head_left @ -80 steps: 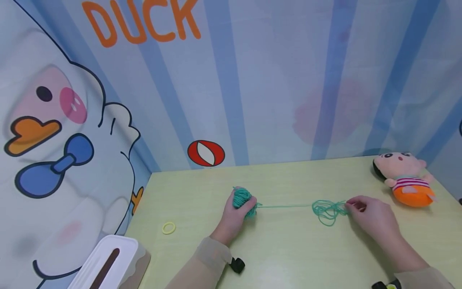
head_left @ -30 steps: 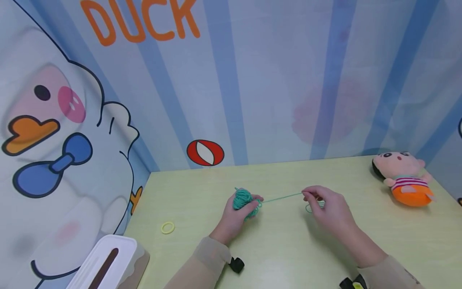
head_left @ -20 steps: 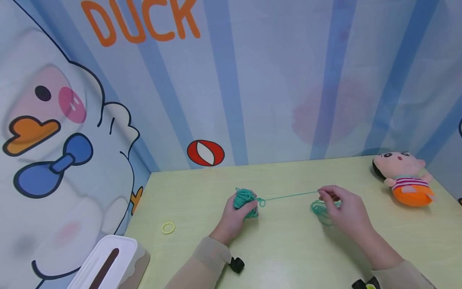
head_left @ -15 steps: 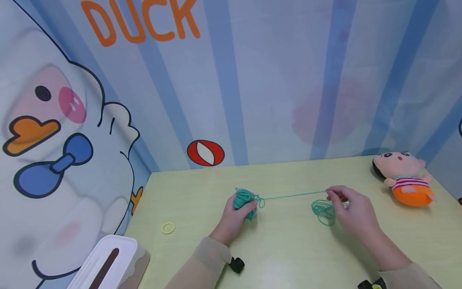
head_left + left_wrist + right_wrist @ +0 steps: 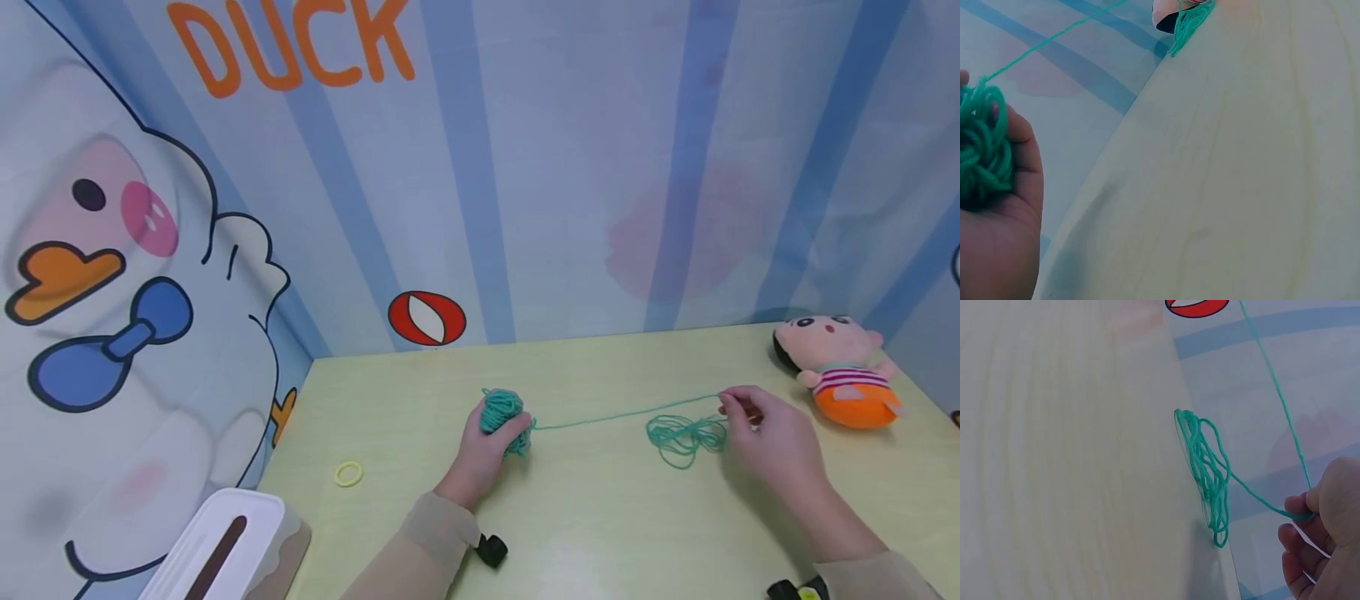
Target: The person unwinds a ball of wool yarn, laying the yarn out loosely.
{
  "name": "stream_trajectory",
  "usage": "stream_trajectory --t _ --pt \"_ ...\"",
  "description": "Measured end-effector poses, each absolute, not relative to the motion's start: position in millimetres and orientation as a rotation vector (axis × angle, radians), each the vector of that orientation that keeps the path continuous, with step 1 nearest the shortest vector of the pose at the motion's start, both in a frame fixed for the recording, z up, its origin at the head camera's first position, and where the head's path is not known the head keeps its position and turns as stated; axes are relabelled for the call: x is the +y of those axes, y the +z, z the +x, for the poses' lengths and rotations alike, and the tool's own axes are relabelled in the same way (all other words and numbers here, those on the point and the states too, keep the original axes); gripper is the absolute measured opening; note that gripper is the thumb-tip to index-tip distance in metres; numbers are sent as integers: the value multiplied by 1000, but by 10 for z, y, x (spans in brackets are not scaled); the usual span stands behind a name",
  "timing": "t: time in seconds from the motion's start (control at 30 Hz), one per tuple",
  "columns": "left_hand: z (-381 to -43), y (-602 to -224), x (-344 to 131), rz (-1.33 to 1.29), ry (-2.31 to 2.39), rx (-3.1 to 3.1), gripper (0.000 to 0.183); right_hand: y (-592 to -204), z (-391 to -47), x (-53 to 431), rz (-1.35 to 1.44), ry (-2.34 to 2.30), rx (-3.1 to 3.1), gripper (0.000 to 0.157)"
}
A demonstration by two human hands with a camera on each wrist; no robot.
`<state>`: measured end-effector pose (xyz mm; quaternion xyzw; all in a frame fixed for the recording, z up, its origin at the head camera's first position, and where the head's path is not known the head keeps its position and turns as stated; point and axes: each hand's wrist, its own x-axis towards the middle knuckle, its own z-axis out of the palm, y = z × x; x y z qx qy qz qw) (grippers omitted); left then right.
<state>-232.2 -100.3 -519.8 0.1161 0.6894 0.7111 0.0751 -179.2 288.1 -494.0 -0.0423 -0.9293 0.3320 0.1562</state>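
My left hand [image 5: 487,450] grips a ball of green yarn [image 5: 501,410], thumb across its front; the same ball fills the left edge of the left wrist view. From the ball a single strand [image 5: 615,416] runs rightward to my right hand [image 5: 776,437], which pinches it between thumb and forefinger. Below the strand, just left of the right hand, a loose heap of yarn [image 5: 678,437] lies in loops on the table. In the right wrist view a length of yarn [image 5: 1263,503] leads from that heap up to the pinching fingertips [image 5: 1297,505].
A small yellow ring [image 5: 348,474] lies on the table [image 5: 585,517] to the left. A white box with a dark slot [image 5: 247,533] stands at the near left. A plush doll [image 5: 847,375] lies at the far right, by the printed backdrop [image 5: 555,167].
Over the last second my right hand has moved right, drawing out a longer strand between it and the ball. The ball has tilted slightly in my left hand, which stays in place.
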Motion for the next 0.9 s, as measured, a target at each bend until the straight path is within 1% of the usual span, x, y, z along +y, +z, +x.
stream_trajectory --t 0.13,0.3,0.43,0.5,0.63,0.7,0.83,0.9 --pt "-2317 -5182 -997 347 2191 1971 13 -4989 -1800 2964 -170 932 -2680 30" --pt "-2313 -5171 -989 366 2279 1847 13 -5035 -1809 3036 -213 887 -2715 32" --pt "-2322 -5173 -976 410 2326 1789 6 -5073 -1846 3058 -193 857 -2775 33" --pt "-2328 -5176 -971 434 2333 1777 7 -5094 -1863 3042 -173 851 -2806 32" --pt "-2333 -5181 -964 447 2324 1774 11 -5107 -1877 2900 -146 846 -2802 32" --pt "-2332 -5185 -963 437 2312 1778 18 -5093 -1876 2759 -102 853 -2728 30" --pt "-2334 -5189 -959 425 2284 1798 35 -5029 -1868 2354 149 870 -2514 21" --pt "-2331 -5184 -956 427 2274 1803 40 -4987 -1854 2117 310 884 -2467 21"
